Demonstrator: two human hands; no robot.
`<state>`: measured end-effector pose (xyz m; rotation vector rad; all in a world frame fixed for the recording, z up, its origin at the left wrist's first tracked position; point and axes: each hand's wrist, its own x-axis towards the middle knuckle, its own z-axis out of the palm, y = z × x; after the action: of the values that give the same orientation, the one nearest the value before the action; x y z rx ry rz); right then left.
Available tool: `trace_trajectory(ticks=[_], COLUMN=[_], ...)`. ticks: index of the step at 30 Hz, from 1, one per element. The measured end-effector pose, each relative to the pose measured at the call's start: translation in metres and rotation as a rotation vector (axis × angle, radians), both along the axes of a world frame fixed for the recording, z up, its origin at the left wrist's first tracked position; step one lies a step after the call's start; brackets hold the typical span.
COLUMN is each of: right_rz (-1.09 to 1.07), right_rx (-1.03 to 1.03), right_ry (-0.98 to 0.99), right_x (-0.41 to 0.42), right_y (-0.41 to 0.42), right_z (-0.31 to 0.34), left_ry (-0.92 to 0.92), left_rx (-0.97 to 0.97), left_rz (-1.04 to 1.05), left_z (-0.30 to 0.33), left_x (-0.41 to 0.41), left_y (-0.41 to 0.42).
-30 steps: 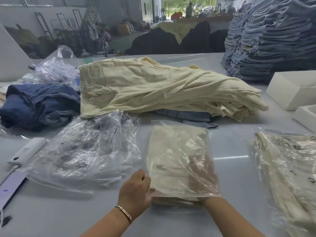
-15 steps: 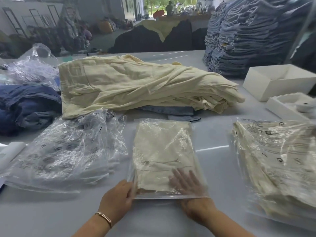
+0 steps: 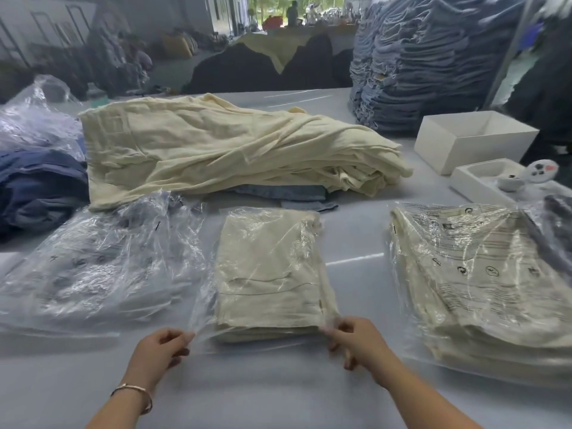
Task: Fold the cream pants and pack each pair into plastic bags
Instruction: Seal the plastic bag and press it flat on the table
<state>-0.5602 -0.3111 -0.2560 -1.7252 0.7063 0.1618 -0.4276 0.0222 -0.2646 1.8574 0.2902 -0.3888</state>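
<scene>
Grey table [image 3: 278,397]: both hands [image 3: 161,348] [image 3: 356,342] pinch plastic bag [image 3: 266,345] near corners.

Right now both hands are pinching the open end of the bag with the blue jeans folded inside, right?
Not quite. The left hand and right hand do pinch the bag at its open near end, but the head view shows folded cream pants inside, not blue jeans.

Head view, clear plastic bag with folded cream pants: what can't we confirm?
- Clear plastic bag mouth: sealed or open, lost in glare between left hand and right hand.
- Bagged cream stack: count unclear, cut by right edge.
- Printed bag text: too small.
</scene>
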Motion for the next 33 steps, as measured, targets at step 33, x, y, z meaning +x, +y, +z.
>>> trace_trajectory(ticks=[33], right_rz=[0.154], right_rx=[-0.737], right_ry=[0.013], right_x=[-0.021], right_y=[-0.014], right_z=[-0.001], left_ry=[0.122], left_rx=[-0.211], left_rz=[0.202], left_z=[-0.002], left_x=[-0.045], left_y=[-0.03])
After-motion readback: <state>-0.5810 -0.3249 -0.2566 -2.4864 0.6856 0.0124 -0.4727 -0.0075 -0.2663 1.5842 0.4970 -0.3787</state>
